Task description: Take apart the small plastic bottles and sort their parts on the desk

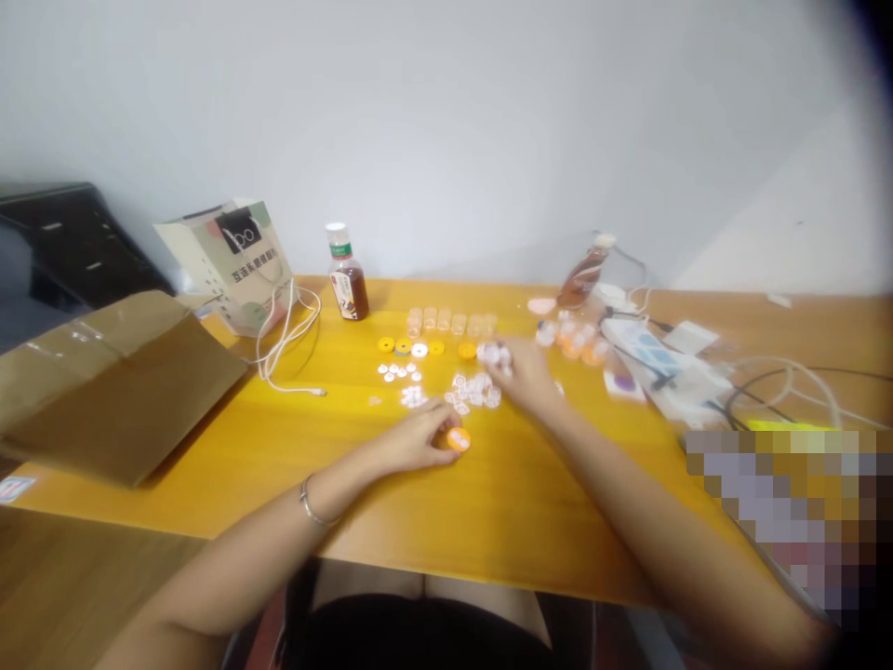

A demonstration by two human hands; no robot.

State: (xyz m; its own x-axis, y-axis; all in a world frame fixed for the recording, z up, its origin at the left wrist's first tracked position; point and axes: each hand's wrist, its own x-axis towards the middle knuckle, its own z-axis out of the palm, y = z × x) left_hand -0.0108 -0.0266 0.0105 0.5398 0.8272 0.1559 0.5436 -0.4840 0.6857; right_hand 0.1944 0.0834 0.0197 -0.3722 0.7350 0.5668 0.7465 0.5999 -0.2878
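A desk workspace indoors; whether office or home is unclear. A glossy yellow-brown wooden table (502, 521) meets a plain pale wall (433, 140). Left of the white-capped bottle of brown liquid (351, 290) stands a cream printed paper bag (241, 279); right of it, small clear plastic cups (445, 319) and, far right, blurred cables (838, 409).

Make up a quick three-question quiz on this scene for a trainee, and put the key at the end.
1. The left hand holds: A) a cable; B) an orange disc; C) a paper bag.
2. True or false: the green-banded bottle stands to the right of the left hand in the picture.
3. Which wrist wears the bracelet?

Key: 1. B. 2. False; it stands farther left. 3. The left.
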